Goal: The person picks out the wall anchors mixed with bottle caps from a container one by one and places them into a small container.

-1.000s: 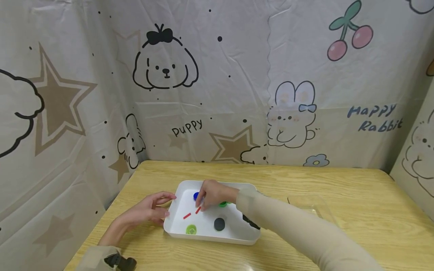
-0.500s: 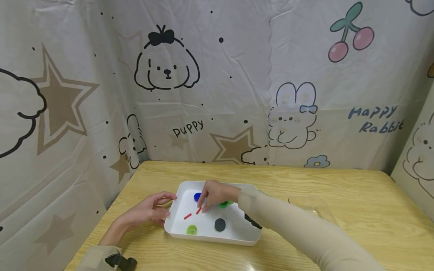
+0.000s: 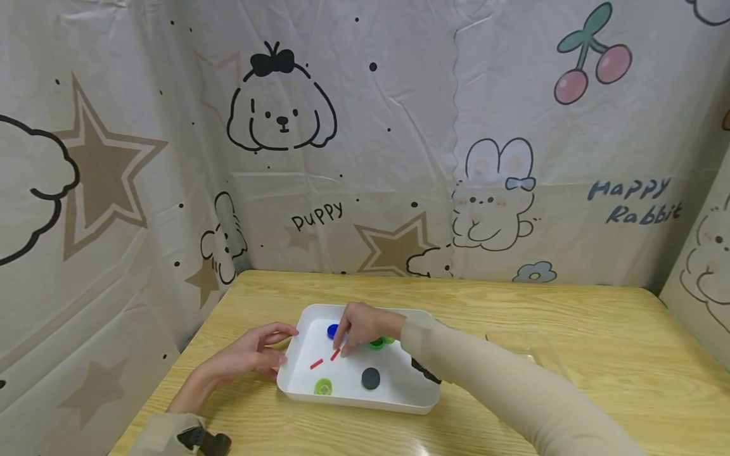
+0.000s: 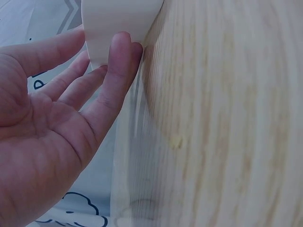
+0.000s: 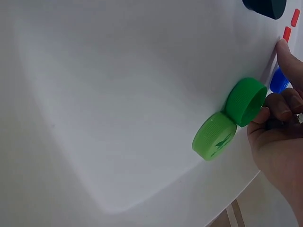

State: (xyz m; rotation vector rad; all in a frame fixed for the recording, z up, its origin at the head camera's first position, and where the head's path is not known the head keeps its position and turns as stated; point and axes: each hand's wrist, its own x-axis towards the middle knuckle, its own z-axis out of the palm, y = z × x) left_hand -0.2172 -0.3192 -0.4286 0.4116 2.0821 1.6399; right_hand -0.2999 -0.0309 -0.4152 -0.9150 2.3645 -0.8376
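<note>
A shallow white tray (image 3: 359, 405) stands on the table. My left hand (image 3: 251, 352) touches its left end with fingertips, the fingers loosely extended; in the left wrist view they rest against the tray's outer wall. Reaching into the tray, my right hand (image 3: 364, 324) pinches a short red stick (image 3: 335, 354) near the tray floor. A second red stick (image 3: 316, 364) lies just beside it, slanted the same way. Close to the right fingers are a blue cap (image 3: 332, 332) and a green cap (image 5: 245, 101), which touches a light green cap (image 5: 213, 137).
A dark round cap (image 3: 371, 379) and a yellow-green cap (image 3: 323, 387) lie in the near part of the tray. To the right, partly behind my right sleeve, sits a clear plastic item (image 3: 538, 354). A printed curtain (image 3: 393, 158) hangs behind the wooden table (image 3: 616, 342).
The view has shifted very slightly. Both hands, the tray, the red sticks and the caps stay in practically the same places.
</note>
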